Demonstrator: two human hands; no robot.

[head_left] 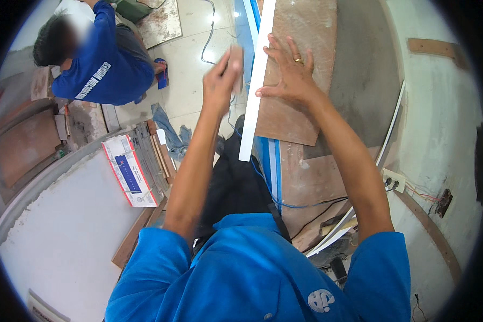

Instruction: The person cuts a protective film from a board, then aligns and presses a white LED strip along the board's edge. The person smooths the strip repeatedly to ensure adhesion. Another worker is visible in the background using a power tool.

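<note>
A long white strip (256,102) runs away from me along the left edge of a brown board (290,121). Closed around a small flat brown block (238,70), my left hand (220,86) is at the strip's left side, slightly blurred. I cannot tell whether the block touches the strip. My right hand (292,75), with a ring on one finger, lies with fingers spread over the board. Its thumb tip and fingertips rest at the strip's right edge.
At far left another person in a blue shirt (110,59) crouches on the tiled floor. A white carton piece with red edges (129,170) leans on stacked boards. A blue cable (300,205) crosses below the board toward a wall socket (393,181). Grey cloth (169,131) lies left.
</note>
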